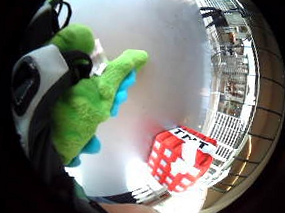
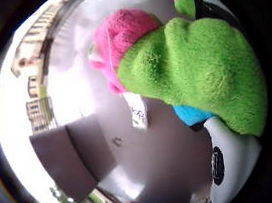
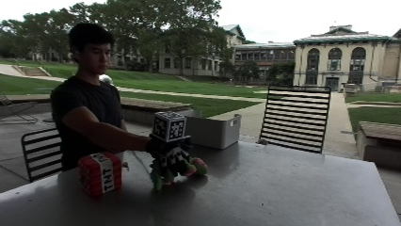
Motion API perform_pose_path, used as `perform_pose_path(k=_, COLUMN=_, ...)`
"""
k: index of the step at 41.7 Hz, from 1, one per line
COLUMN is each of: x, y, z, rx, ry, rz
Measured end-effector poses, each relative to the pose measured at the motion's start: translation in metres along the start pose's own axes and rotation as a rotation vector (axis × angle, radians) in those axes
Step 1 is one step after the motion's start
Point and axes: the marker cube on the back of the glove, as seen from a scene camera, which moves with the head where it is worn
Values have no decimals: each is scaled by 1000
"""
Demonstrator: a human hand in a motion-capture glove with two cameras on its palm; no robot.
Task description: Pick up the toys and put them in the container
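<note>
Holding: the gloved right hand (image 3: 164, 149) has its grip curled round a green plush toy (image 3: 168, 170), low over the counter (image 3: 282, 188).
Grip state: fingers closed on the plush; in the little finger side palm view the green body (image 1: 85, 101) fills the space against the palm, with blue parts showing behind it.
Plush details: the thumb side palm view shows the green plush (image 2: 197, 68) with a pink part (image 2: 122, 32) at one end, a blue patch beneath, and a small white tag (image 2: 138, 112) hanging from it.
Plush position: in the outside view its lower end looks to be at or just above the counter surface; I cannot tell whether it touches. A pink end pokes out beside the hand.
TNT block: a red and white cube toy marked TNT (image 3: 100, 173) stands upright on the counter, near the hand on the person's side and apart from the plush; the little finger side palm view shows it too (image 1: 180, 160), resting on the pale surface.
Container: a light grey open bin (image 3: 213, 131) sits farther back on the counter, beyond the hand and well apart from both toys.
Behind: a black slatted chair (image 3: 294, 117) stands at the counter's far edge.
</note>
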Motion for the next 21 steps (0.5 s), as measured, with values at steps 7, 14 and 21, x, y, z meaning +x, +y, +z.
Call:
perform_pose_path(k=7, x=-29, y=18, z=-60, rx=12, ry=-76, rz=2)
perform_pose_path(k=14, x=-55, y=31, z=-135, rx=103, ry=-83, rz=-35)
perform_pose_path(k=21, x=-97, y=58, z=-210, rx=227, ry=-78, rz=-117)
